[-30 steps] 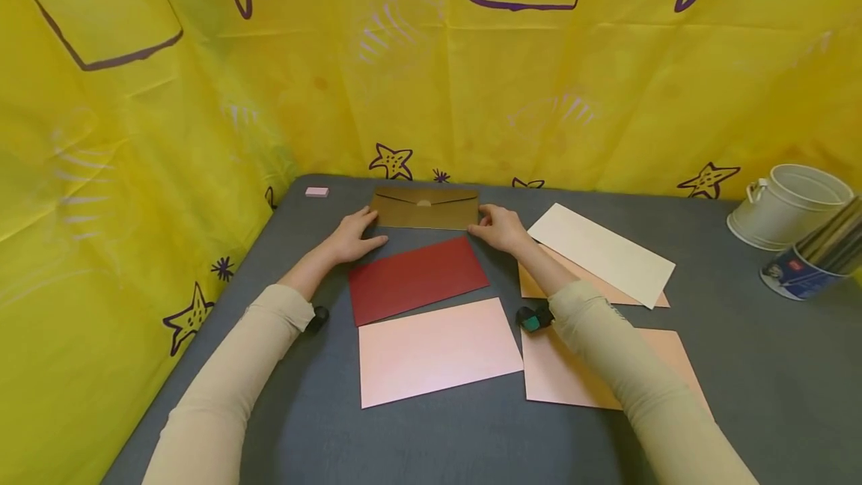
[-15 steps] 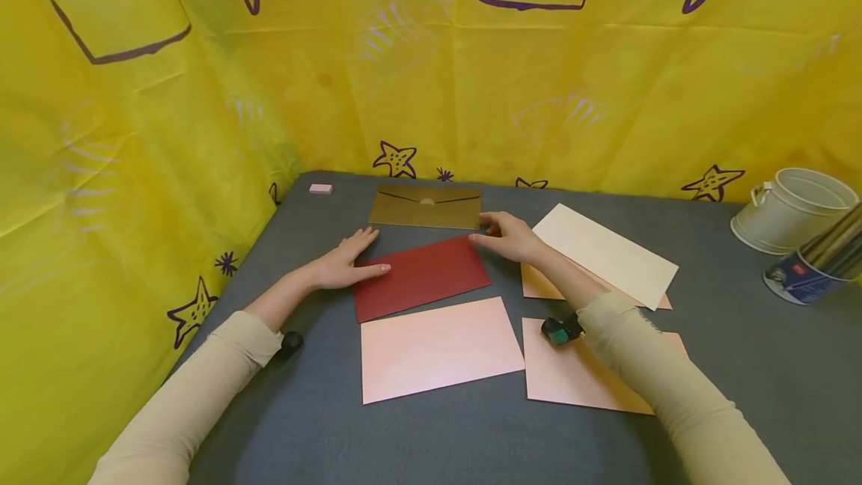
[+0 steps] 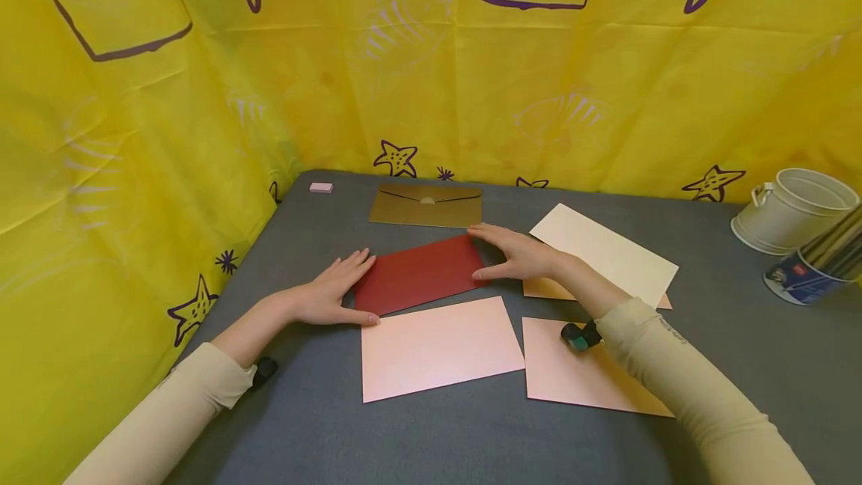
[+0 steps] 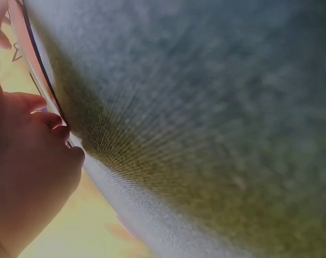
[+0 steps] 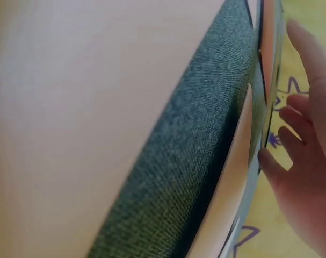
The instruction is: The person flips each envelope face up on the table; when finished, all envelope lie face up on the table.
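Note:
A red, plain-sided, envelope-sized paper [image 3: 419, 275] lies flat on the dark grey table [image 3: 431, 444], slightly slanted. At its left end rests my left hand [image 3: 326, 296], fingers spread along the edge and thumb at the upper-left corner of a pink sheet [image 3: 441, 350]. My right hand [image 3: 517, 254] is at the red paper's right end, fingertips by its far corner and thumb at its right edge. Behind it lies a gold envelope [image 3: 426, 209], flap side up. In the right wrist view the fingers [image 5: 294, 126] are loosely bent, with the red paper [image 5: 267, 45] beside them.
Under my right forearm lies a peach sheet [image 3: 586, 369]. Farther back a cream sheet [image 3: 606, 249] overlaps another peach sheet [image 3: 542, 287]. A white metal bucket [image 3: 784, 215] and a blue tin [image 3: 801, 275] of sticks stand at right. A pink eraser-like block [image 3: 321, 188] sits at the far left corner.
Both hands have left the sides of the gold envelope and come back toward me to the two ends of the red paper. The gold envelope stays at the back.

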Tool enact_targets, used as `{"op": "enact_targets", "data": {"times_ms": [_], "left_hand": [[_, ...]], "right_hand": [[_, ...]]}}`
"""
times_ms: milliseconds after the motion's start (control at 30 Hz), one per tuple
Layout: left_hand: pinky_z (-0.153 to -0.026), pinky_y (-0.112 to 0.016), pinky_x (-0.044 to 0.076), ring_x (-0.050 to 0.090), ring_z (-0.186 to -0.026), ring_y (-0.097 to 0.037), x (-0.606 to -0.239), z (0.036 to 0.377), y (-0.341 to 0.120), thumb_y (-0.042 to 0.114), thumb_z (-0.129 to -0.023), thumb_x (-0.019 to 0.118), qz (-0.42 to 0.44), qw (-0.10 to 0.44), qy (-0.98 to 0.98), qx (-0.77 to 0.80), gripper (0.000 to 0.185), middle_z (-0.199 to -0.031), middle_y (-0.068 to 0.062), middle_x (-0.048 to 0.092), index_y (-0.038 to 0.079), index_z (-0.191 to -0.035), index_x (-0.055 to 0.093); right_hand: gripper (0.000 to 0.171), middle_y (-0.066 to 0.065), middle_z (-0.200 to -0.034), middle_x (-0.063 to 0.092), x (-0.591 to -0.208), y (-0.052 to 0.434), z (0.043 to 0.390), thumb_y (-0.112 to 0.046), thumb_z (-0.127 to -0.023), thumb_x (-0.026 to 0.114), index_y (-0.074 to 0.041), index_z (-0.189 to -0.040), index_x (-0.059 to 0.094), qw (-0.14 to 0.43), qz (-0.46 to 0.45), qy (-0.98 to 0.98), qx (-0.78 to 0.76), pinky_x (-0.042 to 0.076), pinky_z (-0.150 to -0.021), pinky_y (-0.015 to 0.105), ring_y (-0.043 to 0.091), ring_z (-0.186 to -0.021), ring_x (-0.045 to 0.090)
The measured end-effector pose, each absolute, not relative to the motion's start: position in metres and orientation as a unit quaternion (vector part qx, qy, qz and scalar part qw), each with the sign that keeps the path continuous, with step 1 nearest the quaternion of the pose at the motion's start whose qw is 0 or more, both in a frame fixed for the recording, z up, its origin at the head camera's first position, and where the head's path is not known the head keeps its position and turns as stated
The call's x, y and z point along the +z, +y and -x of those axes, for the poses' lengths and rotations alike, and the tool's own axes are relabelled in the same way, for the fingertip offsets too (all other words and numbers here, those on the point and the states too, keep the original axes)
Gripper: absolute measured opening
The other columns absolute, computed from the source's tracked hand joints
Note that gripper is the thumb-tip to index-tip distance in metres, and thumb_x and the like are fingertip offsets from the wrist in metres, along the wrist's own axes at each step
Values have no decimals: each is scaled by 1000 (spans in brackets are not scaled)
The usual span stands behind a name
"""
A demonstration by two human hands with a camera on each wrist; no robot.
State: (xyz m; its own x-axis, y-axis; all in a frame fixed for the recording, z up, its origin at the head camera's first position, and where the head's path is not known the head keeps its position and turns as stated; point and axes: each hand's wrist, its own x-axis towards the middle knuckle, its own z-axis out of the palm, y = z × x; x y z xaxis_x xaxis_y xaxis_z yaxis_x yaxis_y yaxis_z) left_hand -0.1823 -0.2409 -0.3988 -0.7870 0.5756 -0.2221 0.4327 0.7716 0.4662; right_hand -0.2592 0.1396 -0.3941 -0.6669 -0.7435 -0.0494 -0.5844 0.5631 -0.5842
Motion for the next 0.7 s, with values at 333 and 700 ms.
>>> {"op": "enact_targets", "data": {"times_ms": [333, 700], "left_hand": [[-116, -53, 9, -2, -148, -31, -395, 175, -243, 64, -78, 69, -265, 199, 924, 192, 116, -163, -12, 0, 6, -157, 7], [-116, -52, 11, -1, -149, -29, -396, 176, -245, 66, -76, 70, -260, 203, 925, 189, 117, -163, -9, 1, 9, -157, 8]], "right_hand": [[95, 10, -162, 15, -394, 139, 255, -43, -85, 73, -8, -156, 21, 195, 414, 858, -233, 19, -115, 51, 28, -149, 6], [90, 7, -161, 20, -393, 138, 255, -46, -85, 72, -13, -155, 26, 180, 413, 874, -183, 24, -114, 48, 25, -148, 13]]}}
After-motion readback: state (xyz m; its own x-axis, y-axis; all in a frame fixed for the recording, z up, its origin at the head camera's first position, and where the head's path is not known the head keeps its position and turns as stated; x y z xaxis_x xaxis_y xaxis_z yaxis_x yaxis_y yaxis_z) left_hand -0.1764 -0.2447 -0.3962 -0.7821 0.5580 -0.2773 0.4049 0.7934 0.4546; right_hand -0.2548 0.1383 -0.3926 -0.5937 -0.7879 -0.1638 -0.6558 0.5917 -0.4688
